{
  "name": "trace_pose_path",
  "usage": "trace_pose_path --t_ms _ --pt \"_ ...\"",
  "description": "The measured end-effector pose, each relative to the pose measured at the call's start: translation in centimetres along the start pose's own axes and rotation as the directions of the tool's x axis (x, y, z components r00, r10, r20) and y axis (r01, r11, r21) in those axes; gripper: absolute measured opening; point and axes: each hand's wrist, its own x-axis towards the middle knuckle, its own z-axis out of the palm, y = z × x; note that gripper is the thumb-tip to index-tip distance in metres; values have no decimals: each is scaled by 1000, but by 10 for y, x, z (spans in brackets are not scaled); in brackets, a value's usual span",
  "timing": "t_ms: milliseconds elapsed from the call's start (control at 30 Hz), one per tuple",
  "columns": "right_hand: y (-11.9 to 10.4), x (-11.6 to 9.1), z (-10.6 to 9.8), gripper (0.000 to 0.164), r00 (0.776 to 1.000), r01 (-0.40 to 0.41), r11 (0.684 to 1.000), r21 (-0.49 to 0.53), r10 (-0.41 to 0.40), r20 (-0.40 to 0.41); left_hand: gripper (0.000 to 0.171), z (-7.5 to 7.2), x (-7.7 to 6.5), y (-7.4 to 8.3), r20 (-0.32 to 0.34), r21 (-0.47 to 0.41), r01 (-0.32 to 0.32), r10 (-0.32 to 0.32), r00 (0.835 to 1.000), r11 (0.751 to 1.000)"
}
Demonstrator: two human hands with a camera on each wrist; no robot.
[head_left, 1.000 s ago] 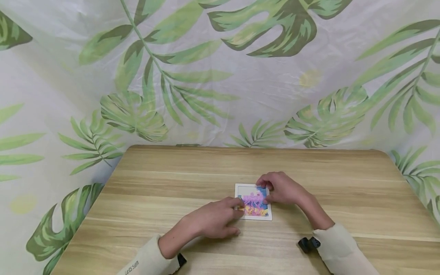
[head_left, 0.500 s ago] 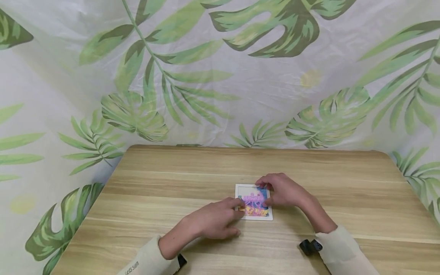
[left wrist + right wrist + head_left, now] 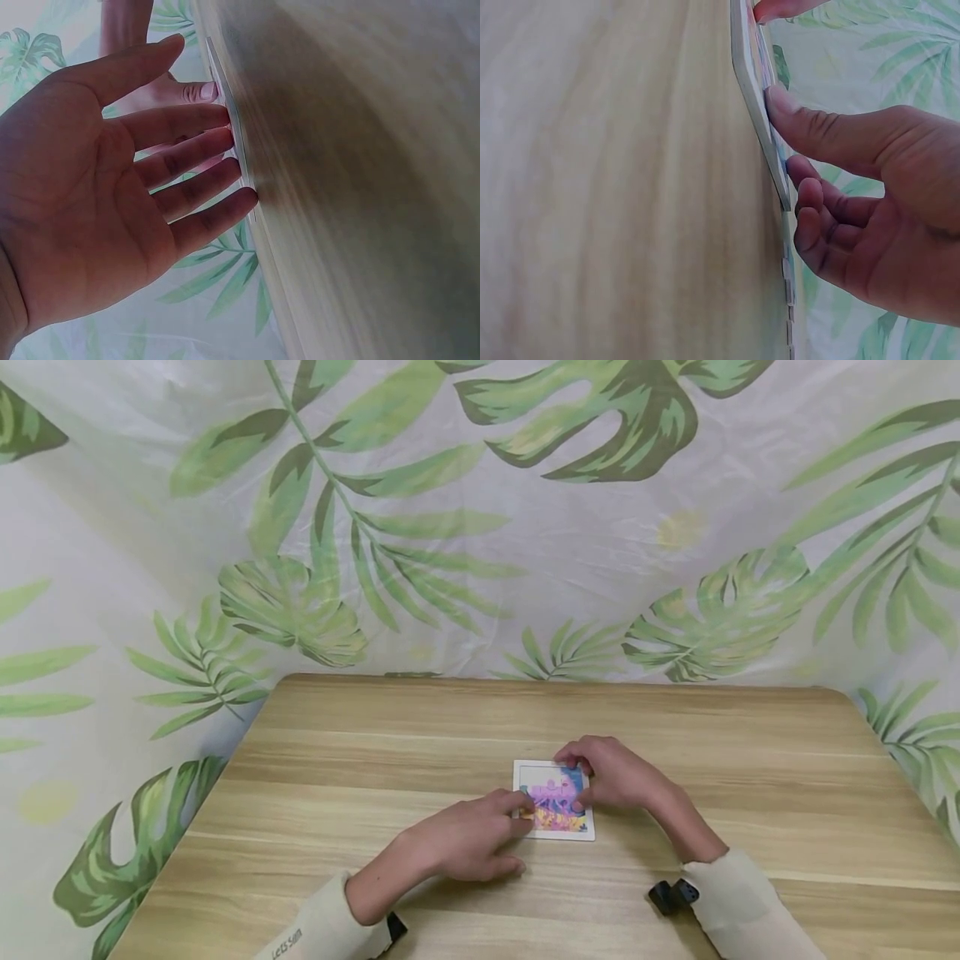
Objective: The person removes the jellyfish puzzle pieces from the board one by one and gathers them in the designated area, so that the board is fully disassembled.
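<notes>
Head: puzzle board (image 3: 538,776) lies on wooden table (image 3: 360,760), left hand (image 3: 478,839) touching its left side, right hand (image 3: 617,773) over its upper right corner | Left wrist: fingers nearly straight, gripping nothing | Right wrist: thumb on board, fingers bent; cannot tell if pinching.

The left grip (image 3: 476,841) covers part of the left rim of the framed jigsaw puzzle (image 3: 551,808); the right grip (image 3: 617,773) hides its far right corner. The puzzle's printed details are too small to make out. The head view's bottom edge cuts off the desk's (image 3: 337,768) near side and both sleeves (image 3: 750,902). Lettering (image 3: 287,943) on the left sleeve is indistinct; the left black wrist camera (image 3: 397,928) is mostly hidden.
</notes>
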Motion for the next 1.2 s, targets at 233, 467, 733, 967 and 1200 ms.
trace_pose_path --t_ms 233,467,733,967,1200 --pt "2 0 2 51 1000 -7 1000 7 7 5 48 0 0 1 -3 -2 3 -3 1000 1000" --pt "5 -3 -1 40 999 31 1000 0 -31 -6 49 0 0 1 -2 -7 2 -2 1000 1000" --pt "8 -2 -4 32 1000 25 999 43 -26 4 48 -1 0 1 6 -12 6 -6 1000 1000" --pt "7 -2 -5 28 999 34 998 47 -33 -10 51 -2 0 1 14 -17 20 -20 1000 1000" --pt "8 -5 -9 23 999 38 998 50 -37 -8 49 -1 0 2 7 -12 6 -6 1000 1000"
